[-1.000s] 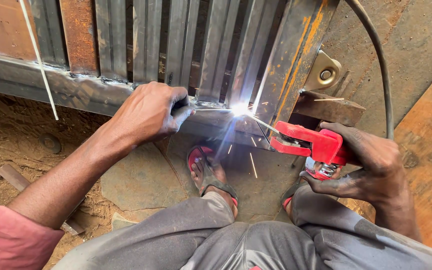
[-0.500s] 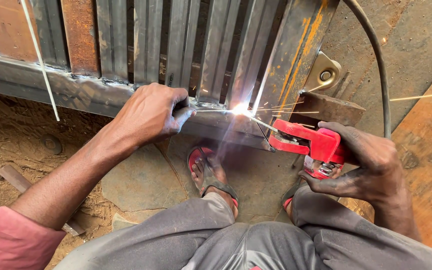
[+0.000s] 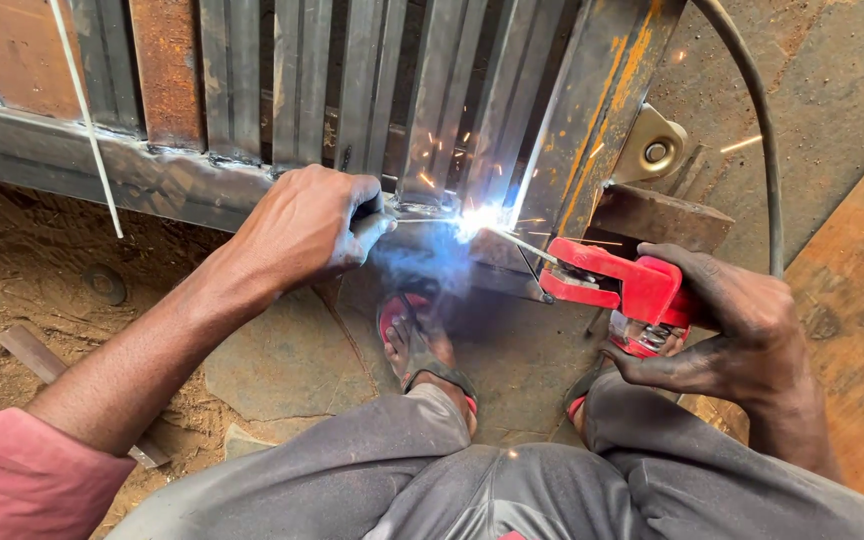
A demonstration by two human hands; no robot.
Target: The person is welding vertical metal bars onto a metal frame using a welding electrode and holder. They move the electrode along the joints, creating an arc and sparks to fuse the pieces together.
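Electrode holder (image 3: 620,287) sits clenched in our right hand (image 3: 727,325), rod at the bright arc (image 3: 477,220), while our left hand (image 3: 307,225) grips a small piece against the frame (image 3: 102,165), steadying it.

Left hand (image 3: 307,228) on frame (image 3: 152,170), arc (image 3: 477,220) between, electrode holder (image 3: 617,285) in right hand (image 3: 727,325)

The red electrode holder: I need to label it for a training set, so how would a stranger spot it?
Start at the rusty metal gate frame and follow its lower rail rightward to the bright arc. Just right of it, the right hand grips the red electrode holder, the only bright red tool.
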